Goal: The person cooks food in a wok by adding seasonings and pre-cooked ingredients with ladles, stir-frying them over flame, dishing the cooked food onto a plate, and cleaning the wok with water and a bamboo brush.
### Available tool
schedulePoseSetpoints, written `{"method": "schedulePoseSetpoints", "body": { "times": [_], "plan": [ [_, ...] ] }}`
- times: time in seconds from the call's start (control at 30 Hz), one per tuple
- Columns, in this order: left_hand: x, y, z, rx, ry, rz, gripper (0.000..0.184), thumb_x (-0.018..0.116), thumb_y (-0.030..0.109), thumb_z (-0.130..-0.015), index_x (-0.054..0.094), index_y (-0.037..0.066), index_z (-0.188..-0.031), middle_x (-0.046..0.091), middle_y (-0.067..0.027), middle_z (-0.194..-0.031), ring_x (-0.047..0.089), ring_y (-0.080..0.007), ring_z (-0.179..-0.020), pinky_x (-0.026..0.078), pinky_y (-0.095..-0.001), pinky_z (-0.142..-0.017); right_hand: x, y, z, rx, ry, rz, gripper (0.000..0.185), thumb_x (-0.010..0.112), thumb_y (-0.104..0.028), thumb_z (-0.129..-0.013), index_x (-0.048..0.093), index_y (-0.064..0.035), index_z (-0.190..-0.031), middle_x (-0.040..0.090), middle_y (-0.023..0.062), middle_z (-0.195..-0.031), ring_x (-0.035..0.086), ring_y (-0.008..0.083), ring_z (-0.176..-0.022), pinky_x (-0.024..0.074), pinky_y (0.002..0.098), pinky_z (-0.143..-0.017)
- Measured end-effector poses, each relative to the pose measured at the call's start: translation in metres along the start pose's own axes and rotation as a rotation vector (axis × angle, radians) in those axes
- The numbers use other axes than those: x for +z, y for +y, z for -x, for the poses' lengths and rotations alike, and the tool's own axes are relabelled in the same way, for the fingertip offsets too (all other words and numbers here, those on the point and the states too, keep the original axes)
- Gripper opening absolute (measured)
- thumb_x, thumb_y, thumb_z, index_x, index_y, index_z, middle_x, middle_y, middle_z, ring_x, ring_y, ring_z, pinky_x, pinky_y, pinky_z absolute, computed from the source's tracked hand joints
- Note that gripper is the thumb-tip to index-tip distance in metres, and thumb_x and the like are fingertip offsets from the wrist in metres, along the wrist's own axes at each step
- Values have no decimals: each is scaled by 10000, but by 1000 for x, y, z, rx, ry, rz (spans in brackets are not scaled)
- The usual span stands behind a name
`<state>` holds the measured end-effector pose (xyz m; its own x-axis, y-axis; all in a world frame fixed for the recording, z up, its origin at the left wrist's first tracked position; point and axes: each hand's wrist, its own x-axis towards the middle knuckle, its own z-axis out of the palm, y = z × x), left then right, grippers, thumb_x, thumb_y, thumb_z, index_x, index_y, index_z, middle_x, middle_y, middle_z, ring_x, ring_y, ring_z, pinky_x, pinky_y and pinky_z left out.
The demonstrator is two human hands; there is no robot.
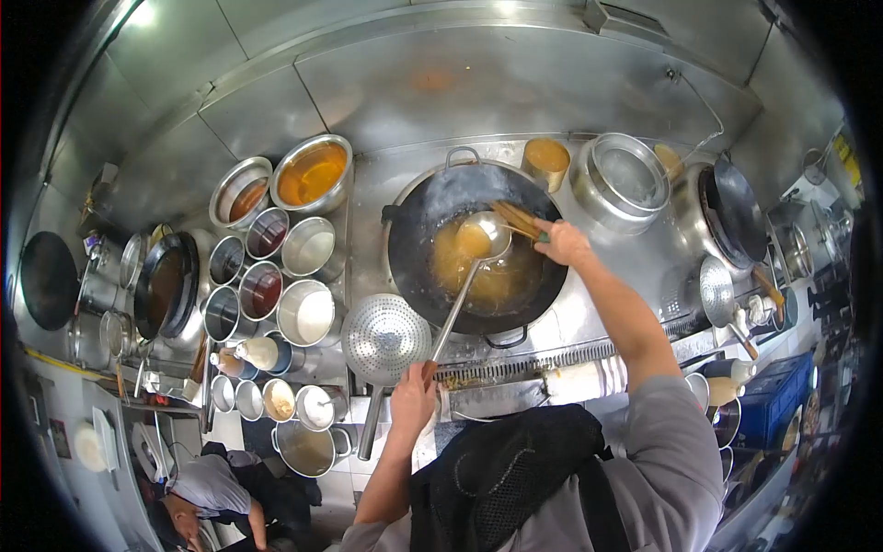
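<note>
My left hand (413, 401) is wrapped round the wooden handle end of a long metal ladle (457, 305). The ladle's bowl is inside a large black wok (411, 276) and holds yellowish liquid. More of that liquid (497, 285) lies in the bottom of the wok. My right hand (563, 243) grips a bamboo brush (515, 218) at the wok's right side, its bristles near the ladle bowl. A round perforated strainer (385, 337) rests left of the ladle, its handle pointing down.
Left of the wok stand metal bowls of orange liquid (313, 173) and several seasoning pots (306, 313). A steel pot (621, 182) and another wok (739, 207) are at the right. A co-worker (207, 488) is at the lower left.
</note>
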<state>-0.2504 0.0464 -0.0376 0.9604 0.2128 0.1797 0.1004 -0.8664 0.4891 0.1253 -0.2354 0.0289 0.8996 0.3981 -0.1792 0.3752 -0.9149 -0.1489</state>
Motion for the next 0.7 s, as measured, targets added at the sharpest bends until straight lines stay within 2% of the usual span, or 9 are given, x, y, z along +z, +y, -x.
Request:
{"method": "schedulePoseSetpoints", "body": {
  "times": [0.1, 0.2, 0.23, 0.37, 0.4, 0.47, 0.6, 0.67, 0.7],
  "plan": [
    [-16, -12, -15, -517, -416, 808, 510, 743, 289, -953, 552, 14, -1337, 689, -145, -1067, 678, -227, -813, 554, -407, -732, -38, 27, -2, 56, 135, -47, 678, 768, -404, -892, 539, -253, -1512, 685, 224, -1303, 677, 399, -1166, 548, 485, -990],
    [-23, -6, -28, -563, -579, 701, 580, 763, 278, -931, 530, -3, -1381, 692, -198, -1127, 703, -293, -929, 554, -434, -839, -79, 38, 13, 58, 417, -204, 730, 786, -402, -890, 517, -188, -1533, 693, 244, -1275, 673, 392, -1181, 535, 466, -1016],
    [4, -24, -19, -291, -386, 565, 602, 750, 252, -932, 506, -13, -1415, 690, -228, -1162, 703, -317, -1021, 542, -413, -918, -91, 39, 16, 46, 581, -347, 749, 787, -409, -899, 505, -151, -1543, 691, 262, -1256, 669, 392, -1188, 526, 455, -1038],
    [6, -2, -21, -230, -215, 528, 525, 700, 203, -937, 521, 12, -1392, 672, -282, -1206, 685, -423, -1115, 534, -454, -946, -64, 39, -1, -105, 1060, -594, 730, 794, -321, -888, 513, -135, -1536, 664, 266, -1317, 663, 408, -1190, 515, 451, -1052],
    [2, 1, -25, -212, -211, 529, 525, 700, 203, -937, 521, 12, -1392, 672, -282, -1206, 685, -423, -1115, 534, -454, -946, -81, 33, 14, -103, 1078, -589, 730, 794, -321, -888, 513, -135, -1536, 664, 266, -1317, 663, 408, -1190, 515, 451, -1052],
    [-3, 6, -21, -188, -176, 458, 489, 694, 195, -941, 533, 54, -1381, 688, -278, -1165, 683, -461, -1069, 544, -492, -906, -113, 28, 50, 8, 120, 90, 745, 805, -255, -862, 511, -191, -1543, 671, 251, -1305, 644, 413, -1226, 507, 444, -1072],
    [-9, -6, -22, -139, -182, 339, 511, 714, 161, -939, 521, 55, -1401, 692, -258, -1156, 699, -445, -1041, 559, -466, -887, -141, 92, 47, 36, 15, 336, 763, 825, -231, -827, 527, -261, -1529, 688, 216, -1258, 656, 392, -1205, 518, 445, -1059],
    [-11, -5, -23, -128, -180, 355, 511, 719, 159, -936, 525, 70, -1400, 696, -265, -1152, 698, -457, -1032, 562, -474, -873, -146, 104, 61, -65, 555, -236, 738, 840, -230, -798, 577, -291, -1484, 697, 173, -1198, 686, 341, -1150, 543, 444, -1013],
    [-12, -3, -25, -121, -209, 375, 512, 728, 164, -935, 527, 64, -1395, 693, -254, -1160, 703, -431, -1039, 559, -459, -882, -146, 99, 66, -67, 544, -234, 738, 840, -230, -798, 577, -291, -1484, 697, 173, -1198, 686, 341, -1150, 543, 444, -1013]
  ]
}}
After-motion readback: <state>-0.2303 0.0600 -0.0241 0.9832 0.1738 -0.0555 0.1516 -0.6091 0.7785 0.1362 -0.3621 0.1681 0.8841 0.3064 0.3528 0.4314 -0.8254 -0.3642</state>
